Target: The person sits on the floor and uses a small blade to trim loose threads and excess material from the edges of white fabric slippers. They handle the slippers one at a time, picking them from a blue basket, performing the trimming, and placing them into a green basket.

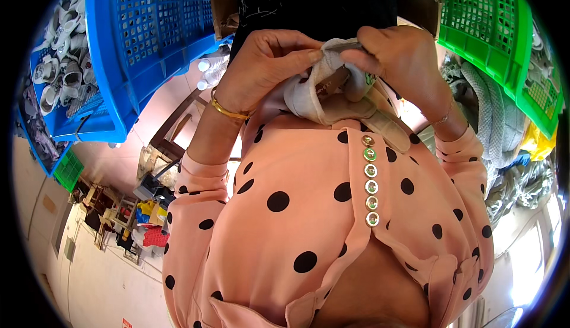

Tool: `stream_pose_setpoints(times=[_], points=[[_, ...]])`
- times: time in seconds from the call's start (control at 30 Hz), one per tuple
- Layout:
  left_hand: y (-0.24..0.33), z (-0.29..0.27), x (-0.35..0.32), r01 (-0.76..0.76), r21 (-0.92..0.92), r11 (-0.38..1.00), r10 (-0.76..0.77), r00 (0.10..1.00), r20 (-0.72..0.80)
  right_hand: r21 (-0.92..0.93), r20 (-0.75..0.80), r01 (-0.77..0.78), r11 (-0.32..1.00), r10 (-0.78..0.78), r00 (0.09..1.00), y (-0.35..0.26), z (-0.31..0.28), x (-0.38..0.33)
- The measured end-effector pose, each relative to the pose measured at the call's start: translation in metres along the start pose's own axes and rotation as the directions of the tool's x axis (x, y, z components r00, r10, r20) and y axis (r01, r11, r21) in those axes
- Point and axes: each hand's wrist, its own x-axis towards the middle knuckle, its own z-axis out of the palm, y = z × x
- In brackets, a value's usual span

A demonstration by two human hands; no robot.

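A pale cream and grey shoe upper (306, 99) is held up between my two hands, in front of my body. It looks like soft fabric, and its opening faces up toward me. My left hand (267, 66) pinches the rim on the left between thumb and fingers. On the right, my right hand (407, 60) is closed on the other side of the rim, its thumb over the edge by the opening. A pale flap (389, 129) hangs from the upper at lower right. The fingers behind the fabric are hidden.
A blue plastic crate (154, 25) stands at the left, beside a heap of small pale shoes (68, 66). To the right is a green crate (484, 25), with grey fabric pieces (481, 102) below it. Dark cloth with loose threads (314, 1) lies beyond my hands.
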Motion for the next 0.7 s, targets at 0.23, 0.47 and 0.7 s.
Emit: stream_pose_setpoints(times=[0.23,0.47,0.7], points=[[0.006,0.006,0.000,-0.080,0.095,0.992,0.084,0.996,-0.037,0.745,0.341,-0.376,0.551,0.169,0.925,0.013,-0.002,0.003],[0.024,0.017,0.001,-0.401,0.773,0.492,0.572,0.818,0.061,0.701,0.473,-0.497,0.512,0.188,0.861,0.011,-0.003,0.010],[0.028,0.006,0.013,-0.307,0.933,-0.189,0.719,0.604,0.344,0.702,0.432,-0.502,0.505,0.257,0.864,0.006,-0.002,0.012]])
